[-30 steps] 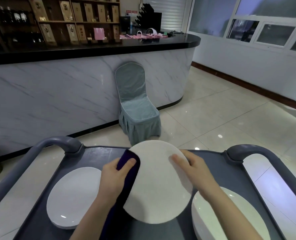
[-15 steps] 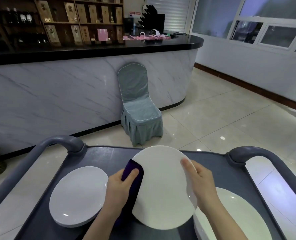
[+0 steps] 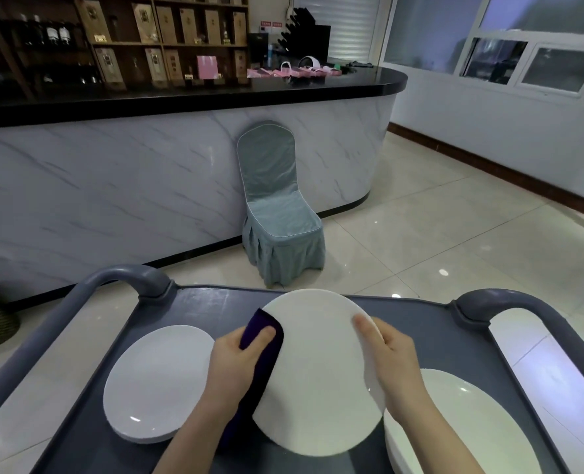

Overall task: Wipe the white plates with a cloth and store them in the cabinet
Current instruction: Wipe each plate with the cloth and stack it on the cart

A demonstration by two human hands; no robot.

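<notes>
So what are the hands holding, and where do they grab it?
The left hand grips the purple cloth, pressed over the left edge of the raised white plate. The right hand holds the plate's right edge.

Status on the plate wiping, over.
Left hand pinches cloth against held plate's left edge. Right hand grips its right rim. Left plate and right plate wait on cart; nothing in the way.

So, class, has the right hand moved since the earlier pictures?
Yes: the right hand has slid rightward, toward the cart's right handle, and now grips the held white plate at its right rim.
</notes>
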